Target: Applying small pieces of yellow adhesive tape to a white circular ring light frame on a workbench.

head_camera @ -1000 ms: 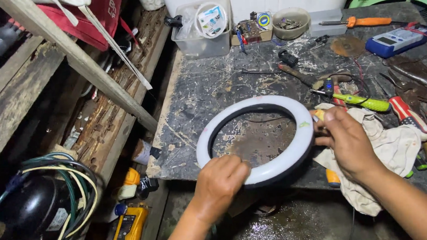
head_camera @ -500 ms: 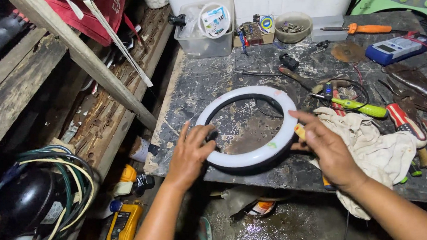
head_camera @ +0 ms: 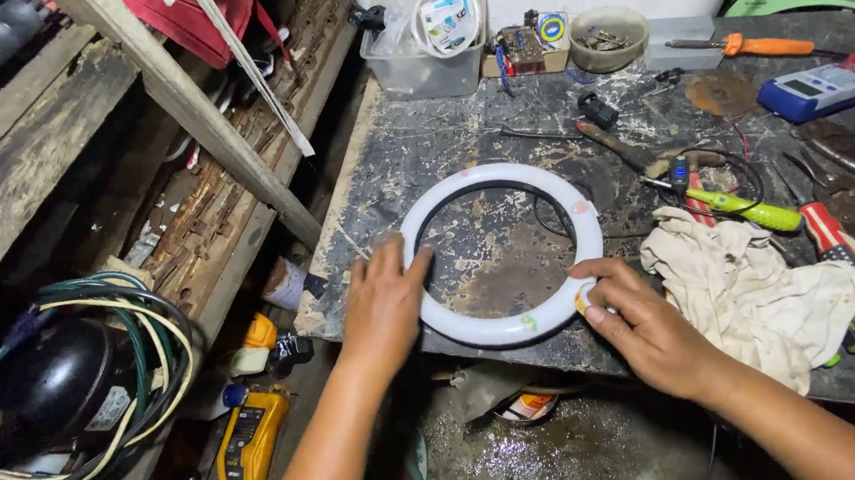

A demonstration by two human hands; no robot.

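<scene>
Since half a second ago, little has been shifted: the white ring light (head_camera: 502, 255) is seen lying flat in nearly the same place on the stained workbench (head_camera: 441, 139), near its front edge. The left hand (head_camera: 384, 303) has been brought closer against the ring at its 9 o'clock side, with fingers laid flat over the rim and fingertips reaching inside the hoop; it is open and pressed on the ring, not clenched. The right hand (head_camera: 649, 330) is set at the ring's 4 o'clock edge, thumb and forefinger pinched on the rim beside a small yellow patch. A second earlier, the ring was held farther over the bench edge, with the left hand closed into a fist on it.

At 3 o'clock from the ring a crumpled cream rag (head_camera: 752, 292) is spread, touching the right hand's outer side. A yellow-green handled tool (head_camera: 741, 210) lies just above the rag, and a red-handled screwdriver (head_camera: 839, 241) beside it. At 12 o'clock, well apart, a clear plastic box (head_camera: 425, 55) and a round bowl of small parts (head_camera: 609, 39) are placed against the wall. A blue meter (head_camera: 818, 92) is seen at 2 o'clock. Below the bench, at 7 o'clock, a yellow multimeter (head_camera: 249, 445) rests, and a black compressor with looped wires (head_camera: 67, 385) farther left.
</scene>
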